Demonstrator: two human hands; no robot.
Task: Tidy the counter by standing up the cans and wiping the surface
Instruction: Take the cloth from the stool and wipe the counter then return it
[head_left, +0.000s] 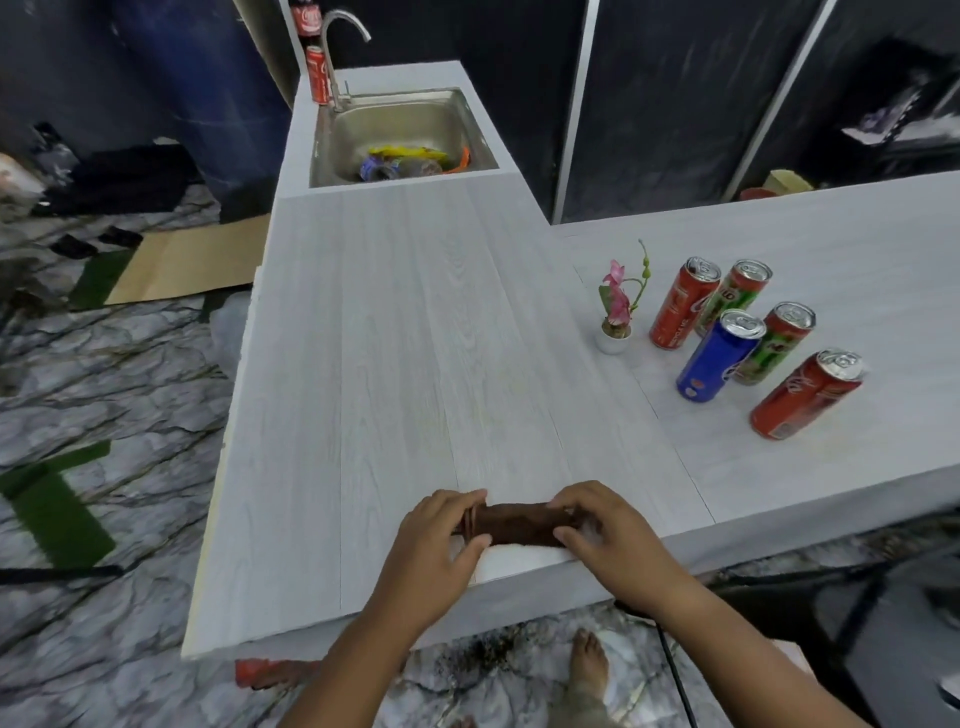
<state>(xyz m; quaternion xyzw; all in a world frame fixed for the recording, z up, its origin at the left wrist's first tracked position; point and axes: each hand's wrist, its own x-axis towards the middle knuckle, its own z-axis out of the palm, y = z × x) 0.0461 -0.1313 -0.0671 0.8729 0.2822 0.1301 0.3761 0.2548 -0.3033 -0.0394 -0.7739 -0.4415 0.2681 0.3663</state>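
Note:
A folded brown cloth lies near the front edge of the pale wood-grain counter. My left hand grips its left end and my right hand grips its right end. On the right side of the counter stand several upright cans: a red can, a green can, a blue can, a second green can and another red can nearest me.
A small white pot with a pink flower stands left of the cans. A steel sink with litter in it sits at the far end, a tap and a red can beside it. The floor drops off at the left.

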